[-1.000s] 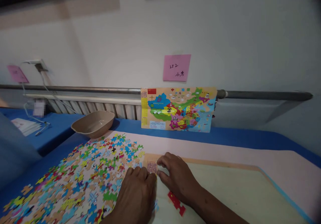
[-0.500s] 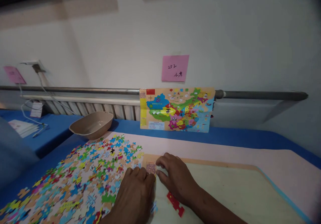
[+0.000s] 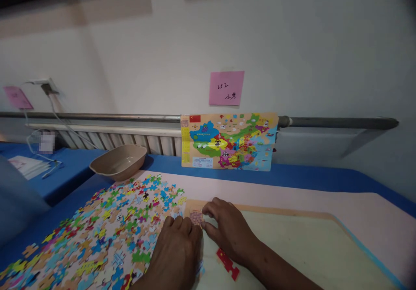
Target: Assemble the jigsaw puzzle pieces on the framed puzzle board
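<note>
Almost nothing has moved since the earlier frames: both hands sit in the same spot and the view has only shifted a tiny bit.

Nearest, the left hand [image 3: 177,255] lies palm down, its wrist cut off by the bottom edge. It hides part of the loose pieces [image 3: 97,233] and part of a small blue piece beside it. Its fingers are bent close together, and the tips touch the small printed piece [image 3: 196,216]. The right hand [image 3: 229,231] lies just beside it, with its arm running off the bottom edge. Its thumb and first finger pinch narrowly at the right edge of the same piece. That piece is at the top left corner of the puzzle board [image 3: 308,246], lying flat. It looks nearly square, so I cannot tell its long side, and its print is too small to read.

A red piece [image 3: 228,264] lies on the board under the right wrist, its long side slanting from upper left to lower right.

Farther back, a tan bowl [image 3: 118,161] rests on the blue table [image 3: 308,179]. Behind it, a map picture [image 3: 229,141] leans upright against the wall, long side level. A pink note [image 3: 226,88] sticks above it.
</note>
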A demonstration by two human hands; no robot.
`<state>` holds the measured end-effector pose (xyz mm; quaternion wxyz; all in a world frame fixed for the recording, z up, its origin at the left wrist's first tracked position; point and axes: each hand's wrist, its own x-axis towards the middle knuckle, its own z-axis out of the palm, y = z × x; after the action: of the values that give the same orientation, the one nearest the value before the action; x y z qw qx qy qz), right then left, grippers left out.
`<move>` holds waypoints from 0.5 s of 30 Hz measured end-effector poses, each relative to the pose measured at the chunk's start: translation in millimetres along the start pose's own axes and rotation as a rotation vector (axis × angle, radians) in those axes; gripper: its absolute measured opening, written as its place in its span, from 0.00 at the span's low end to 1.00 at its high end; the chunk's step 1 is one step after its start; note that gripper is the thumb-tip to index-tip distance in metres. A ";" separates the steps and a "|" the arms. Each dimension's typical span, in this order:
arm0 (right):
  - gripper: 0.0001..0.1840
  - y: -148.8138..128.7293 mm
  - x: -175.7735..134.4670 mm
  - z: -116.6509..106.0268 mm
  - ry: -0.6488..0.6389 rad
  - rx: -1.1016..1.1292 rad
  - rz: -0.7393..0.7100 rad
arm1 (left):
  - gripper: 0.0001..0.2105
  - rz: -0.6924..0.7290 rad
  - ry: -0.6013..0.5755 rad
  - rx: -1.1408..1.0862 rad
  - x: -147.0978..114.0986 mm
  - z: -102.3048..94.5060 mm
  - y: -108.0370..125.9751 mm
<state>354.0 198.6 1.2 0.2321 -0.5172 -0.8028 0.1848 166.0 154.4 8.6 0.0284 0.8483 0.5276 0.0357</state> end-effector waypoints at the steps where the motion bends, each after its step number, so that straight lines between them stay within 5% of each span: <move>1: 0.07 -0.2 0.0 -0.4 -0.007 -0.004 -0.001 | 0.10 0.002 0.002 0.000 0.0 0.8 -0.1; 15: 0.08 3.9 -0.4 3.2 0.014 0.010 -0.015 | 0.09 -0.002 -0.041 -0.018 -2.8 -0.8 -1.2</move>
<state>355.2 199.6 -3.6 0.2418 -0.5111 -0.8041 0.1835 163.6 152.4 9.2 0.0469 0.8481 0.5273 0.0232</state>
